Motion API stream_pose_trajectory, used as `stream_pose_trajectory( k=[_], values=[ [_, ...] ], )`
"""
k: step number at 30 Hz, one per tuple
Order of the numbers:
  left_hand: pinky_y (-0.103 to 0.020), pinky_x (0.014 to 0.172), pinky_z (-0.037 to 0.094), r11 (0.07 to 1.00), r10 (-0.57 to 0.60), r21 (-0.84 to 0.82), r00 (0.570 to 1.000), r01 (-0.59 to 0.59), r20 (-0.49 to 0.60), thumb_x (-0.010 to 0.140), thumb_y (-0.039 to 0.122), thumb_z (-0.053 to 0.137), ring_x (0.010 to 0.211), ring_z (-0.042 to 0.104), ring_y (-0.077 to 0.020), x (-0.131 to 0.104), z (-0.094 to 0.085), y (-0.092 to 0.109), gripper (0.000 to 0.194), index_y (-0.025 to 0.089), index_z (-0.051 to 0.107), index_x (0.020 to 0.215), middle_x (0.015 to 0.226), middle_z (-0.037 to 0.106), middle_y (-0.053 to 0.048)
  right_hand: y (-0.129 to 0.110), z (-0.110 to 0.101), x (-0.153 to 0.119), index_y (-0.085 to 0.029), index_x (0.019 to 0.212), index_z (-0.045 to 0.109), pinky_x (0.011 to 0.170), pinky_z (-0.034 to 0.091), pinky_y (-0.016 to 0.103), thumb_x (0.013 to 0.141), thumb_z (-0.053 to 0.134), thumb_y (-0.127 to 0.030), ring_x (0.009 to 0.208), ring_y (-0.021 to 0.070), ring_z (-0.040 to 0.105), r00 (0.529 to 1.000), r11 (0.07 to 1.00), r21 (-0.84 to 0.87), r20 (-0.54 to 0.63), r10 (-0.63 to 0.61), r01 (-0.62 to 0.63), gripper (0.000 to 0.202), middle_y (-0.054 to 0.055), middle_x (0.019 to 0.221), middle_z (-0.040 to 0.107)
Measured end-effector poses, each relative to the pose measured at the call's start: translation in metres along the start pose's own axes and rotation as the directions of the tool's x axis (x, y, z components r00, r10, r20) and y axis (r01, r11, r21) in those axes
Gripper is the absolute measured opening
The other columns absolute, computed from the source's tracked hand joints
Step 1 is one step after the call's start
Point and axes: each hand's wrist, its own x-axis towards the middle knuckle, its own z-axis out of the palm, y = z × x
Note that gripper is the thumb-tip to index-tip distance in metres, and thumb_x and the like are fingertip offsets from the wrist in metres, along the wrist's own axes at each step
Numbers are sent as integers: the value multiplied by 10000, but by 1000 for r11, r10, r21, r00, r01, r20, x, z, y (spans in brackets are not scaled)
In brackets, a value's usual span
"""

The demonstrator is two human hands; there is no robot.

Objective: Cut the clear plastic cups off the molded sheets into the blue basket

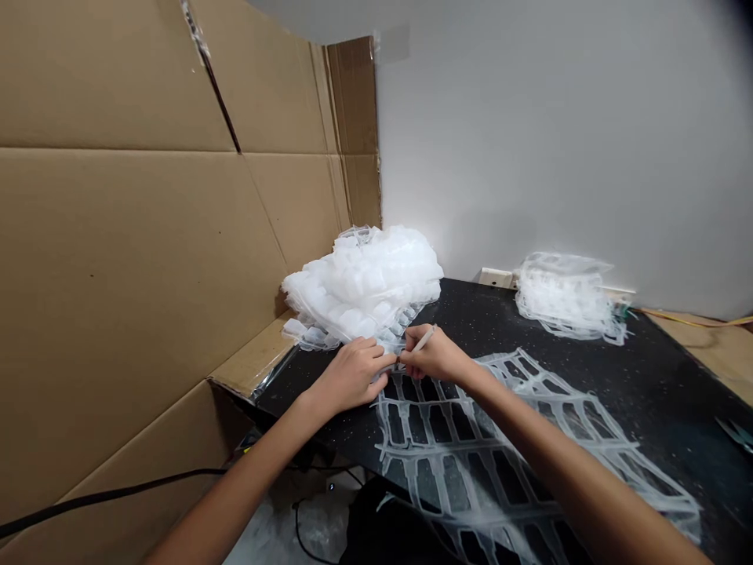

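Plastic sheet (471, 446), milky and full of bottle-shaped gaps, lies on the black table (476, 310), spreading from my hands toward four and five o'clock; its near edge seems to overhang the table toward six; my right hand (438, 357) pinches a pale pen-like tool (424, 339) between thumb and fingertips, its tip aimed at about eight o'clock, close beside the forefinger of my left hand (356, 373); from this far off, that closeness worries me most, since a slip could catch the finger if the tip is sharp or hot, which I cannot tell; my left fingers are bent and close together, the thumb set apart below; whether they pinch anything I cannot tell, and if their hold is loose, the plastic could skid and the tip stray; the thin ribs, I judge, could tear under a hard pull; my right forearm (538, 443) crosses above the sheet, so a low sweep could drag or crease it; the big white heap (376, 275) rises just beyond my hands at eleven o'clock, and a knock could slide its layers onto the work; the smaller heap (565, 294) at two o'clock sits well apart, so I see little danger there.
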Motion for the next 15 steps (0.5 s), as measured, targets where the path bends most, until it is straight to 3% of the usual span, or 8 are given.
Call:
stream_pose_trajectory(
  k=[3,5,7,9,12,13,15],
  values=[
    [-349,733,373,994,-21,-108,999,17,-41,869,103,576,817,530,-227,0,1,3,117,182,661,885,807,635,-47,0,0,0,-215,643,423,411,434,184,783,626,-14,439,120,600,999,999,-30,5,37,-37,318,-66,444,565],
    [-341,749,362,902,-166,-422,975,89,-148,837,102,625,796,524,-216,0,1,4,110,190,690,840,769,639,-39,1,-1,1,-202,652,447,402,414,178,802,658,-30,440,113,590,998,996,-60,10,64,-63,311,-75,447,548],
    [-329,781,362,668,-412,-734,882,120,-230,791,135,709,786,524,-201,1,-1,2,66,200,717,791,754,650,-27,2,-2,1,-170,706,517,412,414,172,864,685,-103,450,90,570,995,991,-92,22,98,-95,241,-79,509,559],
    [-307,796,372,469,-616,-879,745,86,-256,782,207,760,794,526,-183,3,-3,-3,40,201,721,778,783,655,-21,3,-2,2,-139,818,596,451,452,177,939,673,-216,484,71,561,990,984,-120,40,138,-132,163,-65,621,594],
    [-253,718,392,302,-784,-953,569,0,-248,826,383,741,746,520,-140,10,-7,-12,198,194,683,835,817,620,-7,5,-3,2,-130,998,646,560,537,224,987,631,-321,609,87,610,979,973,-146,67,192,-181,192,-11,819,656],
    [-235,674,391,228,-824,-973,524,-42,-215,804,430,757,703,511,-122,13,-8,-14,259,190,668,844,806,605,1,5,-3,2,-133,1044,648,601,557,247,988,629,-332,663,103,633,976,970,-150,73,205,-192,207,7,880,669],
    [-205,610,386,84,-871,-989,474,-121,-131,702,474,833,635,496,-91,19,-11,-16,375,178,650,843,778,588,16,6,-3,3,-141,1115,642,675,582,292,986,628,-341,764,133,662,971,966,-151,83,224,-210,238,36,984,679]
  ],
)
